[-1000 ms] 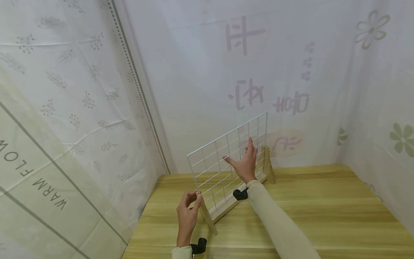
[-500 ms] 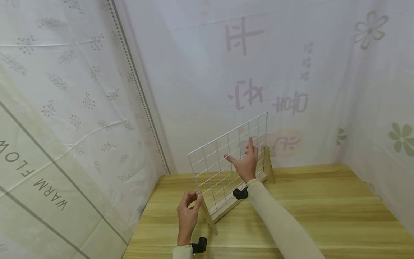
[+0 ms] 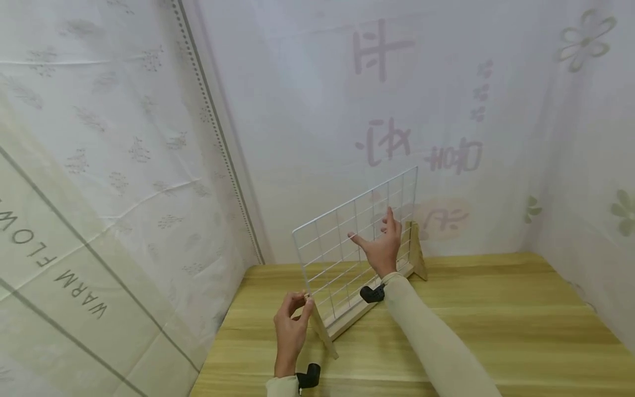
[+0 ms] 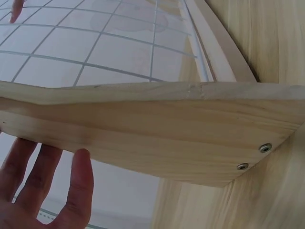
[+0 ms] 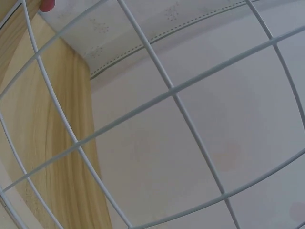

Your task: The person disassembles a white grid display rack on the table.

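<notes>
A white wire grid panel [image 3: 355, 199] stands upright and slanted across the table in a wooden stand. My left hand [image 3: 290, 330] pinches the upper end of the stand's near-left wooden leg [image 3: 324, 333] between thumb and fingers. In the left wrist view that leg [image 4: 143, 131] spans the picture, with two metal screws [image 4: 265, 148] at its lower end. My right hand [image 3: 383, 252] is in front of the grid's right half, thumb and index finger spread apart. The right wrist view is filled by grid wires [image 5: 171, 90]. The far-right leg [image 3: 416, 251] rises beyond the right hand.
The stand's wooden bottom bar [image 3: 347, 325] runs along the grid's foot on the wood-grain table [image 3: 496, 331]. Patterned cloth hangs at the left [image 3: 124, 193] and a pale printed cloth [image 3: 297, 110] behind. Black wrist-worn devices [image 3: 372, 293] sit at both sleeves.
The head view has shifted slightly. Both hands keep their places at the grid and the stand, which look unmoved.
</notes>
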Demonstrator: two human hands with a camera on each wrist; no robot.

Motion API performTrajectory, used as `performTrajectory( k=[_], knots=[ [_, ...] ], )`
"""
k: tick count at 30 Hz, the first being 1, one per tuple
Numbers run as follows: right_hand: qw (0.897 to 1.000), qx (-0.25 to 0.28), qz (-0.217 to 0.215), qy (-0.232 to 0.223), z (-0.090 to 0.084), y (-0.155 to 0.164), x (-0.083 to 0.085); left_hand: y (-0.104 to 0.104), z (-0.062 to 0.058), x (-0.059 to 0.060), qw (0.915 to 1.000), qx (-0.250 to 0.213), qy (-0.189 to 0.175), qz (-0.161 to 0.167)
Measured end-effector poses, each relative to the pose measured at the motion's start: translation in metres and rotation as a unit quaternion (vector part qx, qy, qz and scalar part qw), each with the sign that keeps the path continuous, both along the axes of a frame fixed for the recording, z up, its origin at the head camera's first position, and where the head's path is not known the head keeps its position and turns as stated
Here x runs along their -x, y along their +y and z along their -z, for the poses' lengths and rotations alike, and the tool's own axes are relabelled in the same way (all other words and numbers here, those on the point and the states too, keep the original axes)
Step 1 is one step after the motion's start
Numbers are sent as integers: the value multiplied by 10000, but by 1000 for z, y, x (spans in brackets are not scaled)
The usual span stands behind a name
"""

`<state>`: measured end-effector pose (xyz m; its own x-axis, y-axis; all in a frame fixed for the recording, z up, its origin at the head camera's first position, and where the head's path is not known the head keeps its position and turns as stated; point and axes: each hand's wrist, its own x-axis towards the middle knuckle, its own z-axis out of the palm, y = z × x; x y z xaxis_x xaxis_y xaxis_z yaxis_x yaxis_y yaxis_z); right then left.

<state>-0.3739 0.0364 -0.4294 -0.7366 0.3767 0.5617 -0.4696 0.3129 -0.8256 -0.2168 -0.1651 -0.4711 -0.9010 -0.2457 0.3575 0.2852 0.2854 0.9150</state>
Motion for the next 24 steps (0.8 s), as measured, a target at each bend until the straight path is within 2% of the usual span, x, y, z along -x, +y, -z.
performTrajectory(
  k=[6, 11, 14, 17, 18, 21, 24],
  knots=[
    [9995, -147, 219, 192, 4, 5, 3, 2, -5, 0, 9993, 363, -64, 2],
    [9987, -245, 264, 367, 6, 13, 2, 4, -6, 0, 9987, 449, -172, 184],
    [9980, -352, 212, 486, 7, 15, 2, 1, 4, 7, 9984, 510, -126, 223],
    [9975, -448, 167, 514, 9, 15, 2, 2, 4, 9, 9983, 510, -95, 266],
    [9975, -463, 156, 518, 10, 15, 3, 2, 3, 9, 9982, 532, -69, 282],
    [9974, -462, 218, 509, 8, 15, 5, 6, -10, 3, 9978, 525, -176, 372],
    [9976, -285, 243, 579, -6, 15, 8, 5, -13, 2, 9968, 630, -231, 426]
  ],
)
